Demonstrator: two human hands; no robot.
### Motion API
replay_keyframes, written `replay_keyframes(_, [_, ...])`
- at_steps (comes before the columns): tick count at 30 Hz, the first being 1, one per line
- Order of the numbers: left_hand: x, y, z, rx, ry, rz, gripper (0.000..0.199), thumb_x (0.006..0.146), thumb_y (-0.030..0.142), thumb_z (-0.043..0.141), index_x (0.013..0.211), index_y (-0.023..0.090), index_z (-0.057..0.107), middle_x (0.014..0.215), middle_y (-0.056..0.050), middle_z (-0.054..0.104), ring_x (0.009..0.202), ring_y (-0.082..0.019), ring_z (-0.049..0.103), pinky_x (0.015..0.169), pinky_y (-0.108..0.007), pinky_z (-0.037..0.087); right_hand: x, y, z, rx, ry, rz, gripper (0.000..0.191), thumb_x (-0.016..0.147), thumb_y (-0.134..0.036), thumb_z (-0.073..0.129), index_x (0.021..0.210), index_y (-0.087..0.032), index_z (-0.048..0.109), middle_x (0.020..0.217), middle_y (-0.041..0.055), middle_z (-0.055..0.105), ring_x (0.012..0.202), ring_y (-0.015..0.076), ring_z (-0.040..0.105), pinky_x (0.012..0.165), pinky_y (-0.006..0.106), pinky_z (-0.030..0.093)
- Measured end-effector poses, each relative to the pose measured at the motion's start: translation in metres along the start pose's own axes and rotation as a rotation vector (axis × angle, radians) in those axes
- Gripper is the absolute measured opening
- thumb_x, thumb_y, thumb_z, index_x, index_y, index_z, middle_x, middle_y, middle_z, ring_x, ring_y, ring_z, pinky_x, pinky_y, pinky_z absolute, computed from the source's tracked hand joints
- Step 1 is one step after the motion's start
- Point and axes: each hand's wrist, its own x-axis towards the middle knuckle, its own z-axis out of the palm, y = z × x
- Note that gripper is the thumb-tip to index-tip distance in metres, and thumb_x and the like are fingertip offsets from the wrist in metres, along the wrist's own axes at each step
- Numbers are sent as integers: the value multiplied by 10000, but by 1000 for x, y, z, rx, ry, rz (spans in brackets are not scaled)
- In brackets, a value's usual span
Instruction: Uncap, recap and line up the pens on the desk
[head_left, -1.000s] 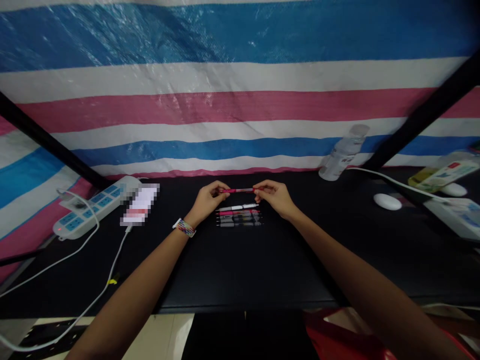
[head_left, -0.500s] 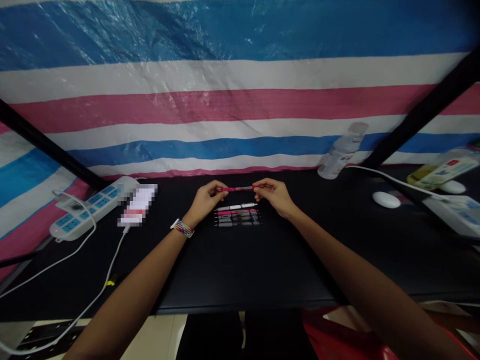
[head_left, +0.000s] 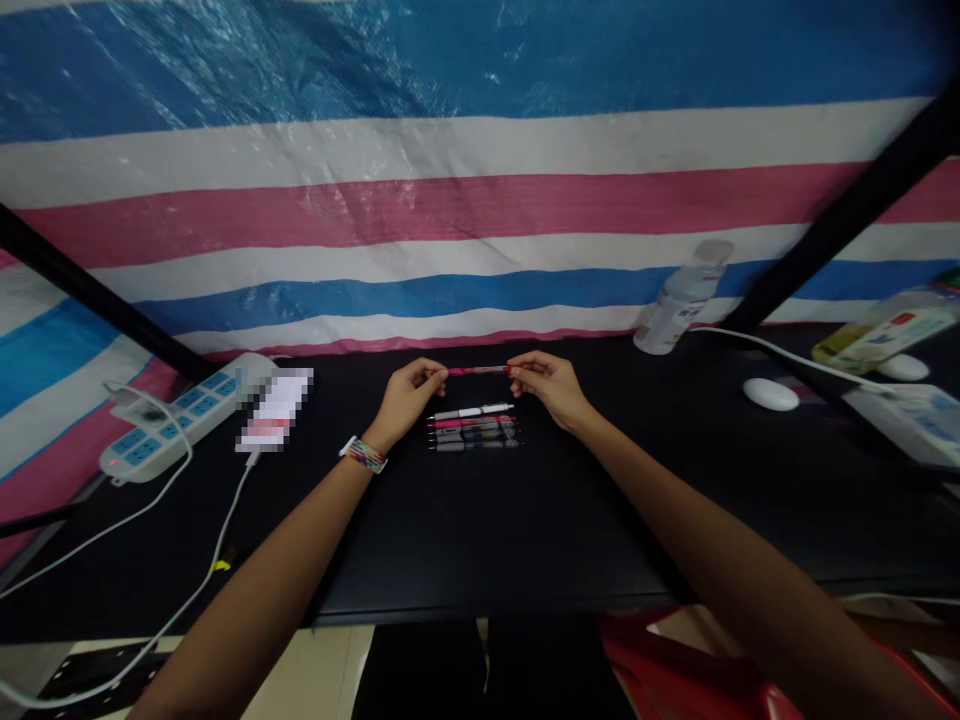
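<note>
A red pen (head_left: 478,371) lies level between my two hands, above a row of other pens. My left hand (head_left: 411,400) pinches its left end between thumb and fingers; a patterned band circles that wrist. At the other end, my right hand (head_left: 551,388) grips the pen the same way. Just below are a white and grey pen (head_left: 472,411), a pink-red pen (head_left: 457,423) and darker clear-bodied pens (head_left: 472,436), side by side and roughly parallel. The fingers cover both ends of the red pen.
On the black table (head_left: 495,540), a white power strip (head_left: 187,415) and a phone (head_left: 275,408) on a cable stand left. To the right are a clear bottle (head_left: 682,300), a white mouse (head_left: 771,394), a bottle of yellow liquid (head_left: 885,330) and another power strip (head_left: 911,420). Striped sheeting (head_left: 480,210) hangs behind.
Both hands have moved slightly away from me with the red pen, widening the gap to the white and grey pen. The pen row looks unmoved.
</note>
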Motion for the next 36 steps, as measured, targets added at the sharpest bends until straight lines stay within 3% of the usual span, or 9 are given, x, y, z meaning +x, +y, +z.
replay_keyframes(3, [3,-4,-1,-83,38,-2,271,858,379,829,1032,182,765,819,-35,766,770,-184,745,724,-298,572,1,0,-2,70,28,12,388,669,-430,995,927,-204,811,798,21,731,677,163,671,673,354,576])
replay_keyframes(8, [4,-7,-3,-105,49,-1,244,874,342,802,1052,177,771,874,-54,784,813,-190,770,734,-303,583,3,0,-5,92,54,14,369,686,-429,977,933,-214,806,802,24,713,696,173,652,694,378,576])
replay_keyframes(22, [4,-6,-4,-94,81,-7,311,861,434,803,1033,182,746,895,-64,773,816,-205,770,718,-321,583,6,4,-8,80,126,12,361,689,-465,953,903,-232,779,765,21,699,683,182,649,671,376,565])
replay_keyframes(29, [4,-6,-3,-119,96,-11,278,850,396,819,1012,179,757,877,-60,780,805,-201,775,702,-305,580,5,5,-8,71,156,5,328,719,-441,935,904,-222,775,775,27,697,676,172,643,665,367,561])
replay_keyframes(36, [3,-4,-3,-101,74,-8,302,845,413,838,1018,176,766,872,-60,786,812,-201,775,719,-310,591,3,3,-7,44,109,-2,337,736,-457,941,918,-224,778,781,27,708,688,179,667,673,374,579])
